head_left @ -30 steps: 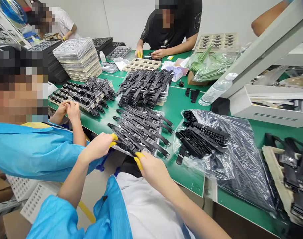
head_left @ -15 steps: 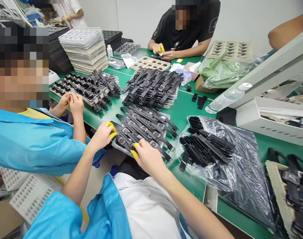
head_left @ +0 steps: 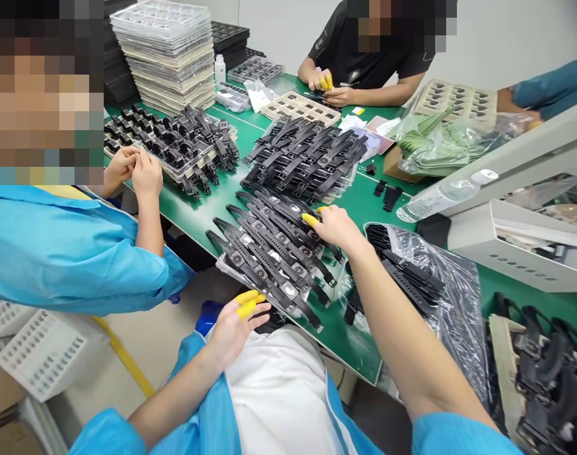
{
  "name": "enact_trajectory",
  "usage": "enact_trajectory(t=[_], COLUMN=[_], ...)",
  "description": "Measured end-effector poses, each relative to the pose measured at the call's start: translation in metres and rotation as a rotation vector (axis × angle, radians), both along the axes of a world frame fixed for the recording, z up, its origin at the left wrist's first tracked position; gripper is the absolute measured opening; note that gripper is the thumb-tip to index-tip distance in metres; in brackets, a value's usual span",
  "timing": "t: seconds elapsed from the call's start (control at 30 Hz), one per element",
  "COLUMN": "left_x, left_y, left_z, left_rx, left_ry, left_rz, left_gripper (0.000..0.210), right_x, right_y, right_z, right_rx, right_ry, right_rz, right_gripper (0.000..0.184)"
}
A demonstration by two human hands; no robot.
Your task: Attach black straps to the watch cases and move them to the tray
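Observation:
A tray (head_left: 227, 270) on the near edge of the green table bears rows of black smartwatches (head_left: 269, 240), their backs facing up and straps stretched out. My left hand (head_left: 236, 322) hovers palm up by the tray's near edge, fingers apart and holding nothing. Yellow finger cots cover some fingertips on both hands. At the tray's far right side, my right hand (head_left: 339, 229) reaches over the watches, fingertips apart and close to a watch; whether they touch it is unclear. Beyond this tray stands a stacked pile of trays with more black watches (head_left: 307, 155).
Right of the tray lies a plastic bag (head_left: 452, 303) with black straps (head_left: 414, 278). A water bottle (head_left: 442, 197) leans near a white box (head_left: 520, 246). At left, a co-worker's hands (head_left: 139, 170) are beside another watch tray (head_left: 174, 148). Another person sits across the table.
My right hand has moved from the tray's near side to its far right side. My left hand has left the tray's left corner and dropped toward my body, fingers spreading. The view has shifted.

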State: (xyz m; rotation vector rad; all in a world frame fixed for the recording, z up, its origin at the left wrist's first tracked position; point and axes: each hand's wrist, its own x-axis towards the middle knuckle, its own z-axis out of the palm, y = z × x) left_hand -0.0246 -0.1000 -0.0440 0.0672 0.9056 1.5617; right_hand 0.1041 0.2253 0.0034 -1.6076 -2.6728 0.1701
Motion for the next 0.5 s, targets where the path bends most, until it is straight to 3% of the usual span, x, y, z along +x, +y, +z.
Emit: enact_trajectory(t=[0.27, 0.5], left_x=[0.004, 0.004], left_y=[0.01, 0.019], left_z=[-0.001, 0.01], left_rx=[-0.09, -0.033], left_ry=[-0.139, -0.211], left_rz=[0.051, 0.015], left_gripper=[0.024, 0.019], right_x=[-0.01, -0.008], right_y=[0.026, 0.042], right_z=[-0.018, -0.038], right_rx=[-0.114, 0.004], right_ry=[0.163, 0.185], right_rz=[-0.032, 0.005], right_gripper=[0.051, 0.047])
